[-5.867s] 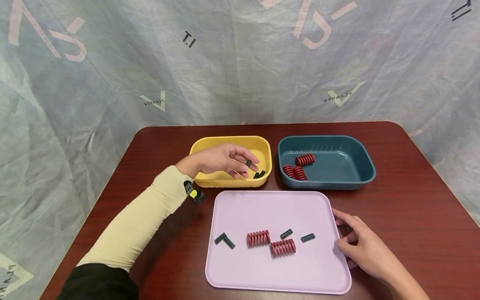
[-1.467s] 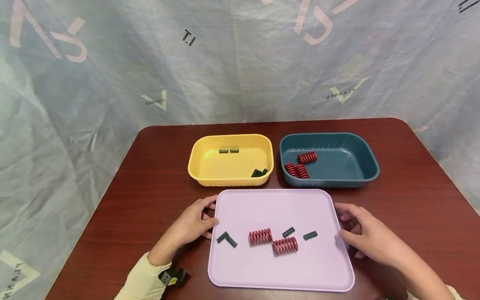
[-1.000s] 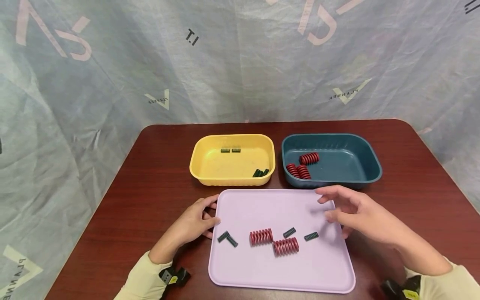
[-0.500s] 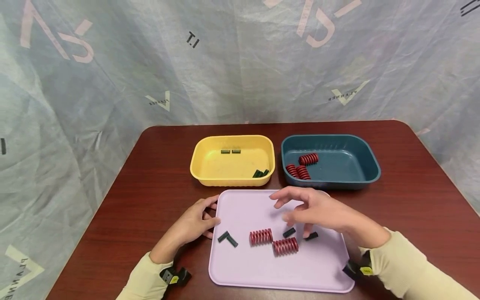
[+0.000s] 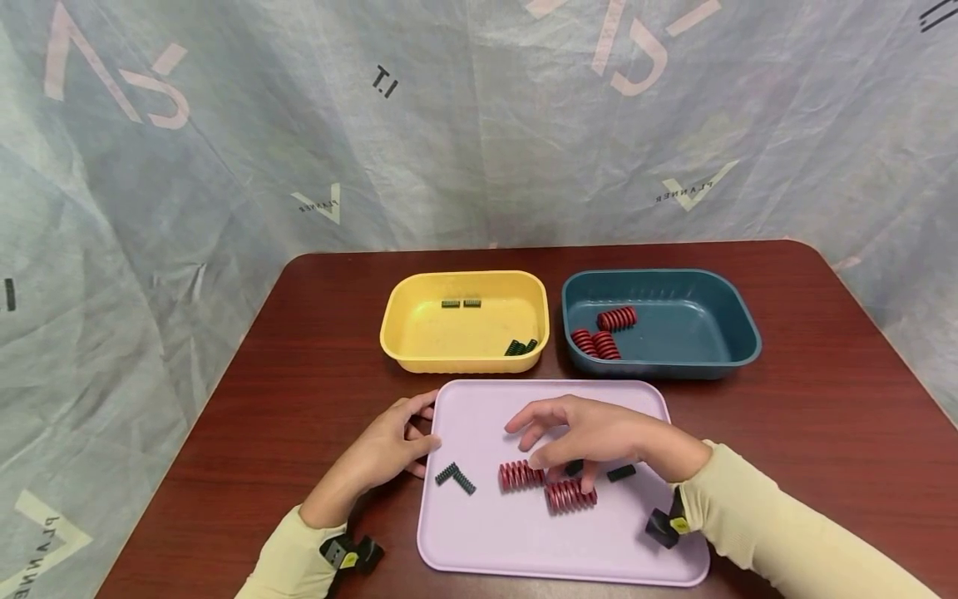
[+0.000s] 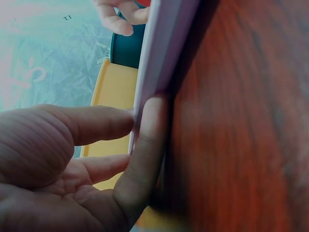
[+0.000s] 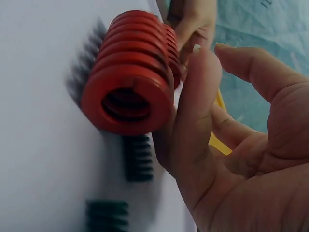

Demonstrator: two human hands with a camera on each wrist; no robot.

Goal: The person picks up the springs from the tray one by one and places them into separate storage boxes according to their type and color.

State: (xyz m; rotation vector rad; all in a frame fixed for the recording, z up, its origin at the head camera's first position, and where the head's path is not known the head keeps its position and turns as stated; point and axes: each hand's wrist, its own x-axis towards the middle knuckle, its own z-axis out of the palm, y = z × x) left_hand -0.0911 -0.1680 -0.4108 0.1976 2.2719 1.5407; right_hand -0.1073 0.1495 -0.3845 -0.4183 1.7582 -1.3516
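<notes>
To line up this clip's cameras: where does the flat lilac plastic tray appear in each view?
Head: lilac tray, lower part, just right of centre.
Left wrist: edge-on strip, upper middle, slanting down to the left hand.
Right wrist: pale surface filling the left side, under red coiled metal springs.
Shared landmark: yellow rectangular plastic bin, mere slivers in the right wrist view.

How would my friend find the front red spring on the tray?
On the brown table, find the light purple tray. Near its middle, by the right hand, lies the front red spring. It's fatter than the dark springs, and lower in the picture than the tray's other red spring.
</notes>
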